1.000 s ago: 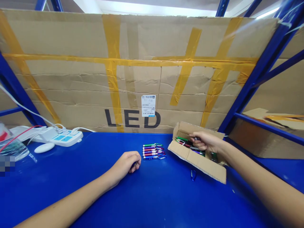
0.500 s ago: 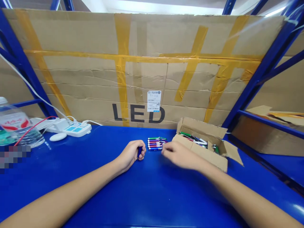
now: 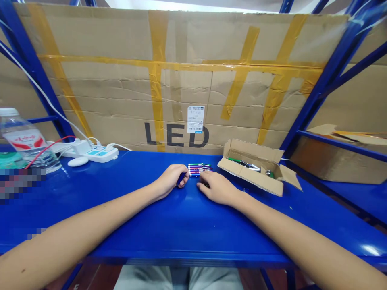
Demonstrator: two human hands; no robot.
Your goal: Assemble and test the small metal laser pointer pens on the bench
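Observation:
Several colored pens [image 3: 196, 170] lie side by side in a stack on the blue table [image 3: 169, 229], between my two hands. Just left of them rests my left hand [image 3: 177, 177], its fingers curled; whether anything is inside them is hidden. My right hand [image 3: 213, 186] is at the right end of the pens, fingers bent round something dark that I cannot make out. To the right, an open cardboard box [image 3: 250, 173] holds more pens [image 3: 246, 164].
A white power strip [image 3: 102, 154], a white oval object [image 3: 78, 162] and a water bottle [image 3: 33, 145] stand at the left. Behind is a large taped carton [image 3: 127, 92]. Blue rack posts [image 3: 320, 96] and another carton [image 3: 338, 161] are at the right.
The camera view has tilted down, showing the table's front edge. My right hand has moved slightly left and closer to my left hand, in front of the pens' right end.

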